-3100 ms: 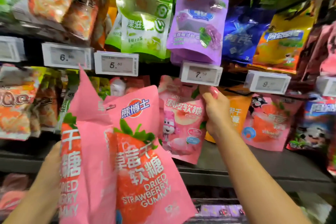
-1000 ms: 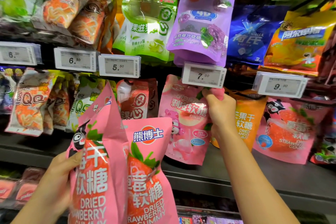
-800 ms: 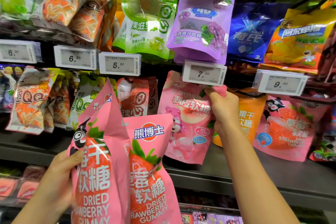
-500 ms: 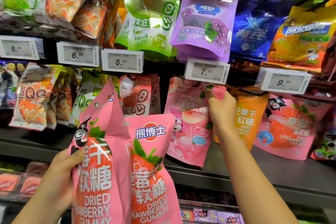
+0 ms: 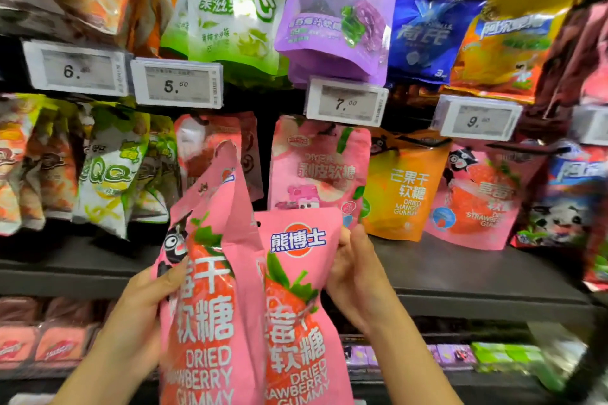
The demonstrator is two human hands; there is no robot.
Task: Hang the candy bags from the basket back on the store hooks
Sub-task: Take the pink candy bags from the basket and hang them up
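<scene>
Two pink strawberry gummy bags [image 5: 250,312] (both upright, overlapping) were held low before the shelf [image 5: 460,273]. Her left hand [image 5: 144,302] gripped the left bag's edge, and the right hand [image 5: 353,276] pinched the right bag's side.

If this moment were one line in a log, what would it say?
left hand: holds left strawberry gummy bag | right hand: grips right strawberry gummy bag | peach gummy bag: hanging

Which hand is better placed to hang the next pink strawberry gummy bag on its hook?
Probably the right hand. It holds the nearer pink strawberry gummy bag by its upper edge, and matching strawberry bags hang on its side. The left hand grips the other bag.
</scene>
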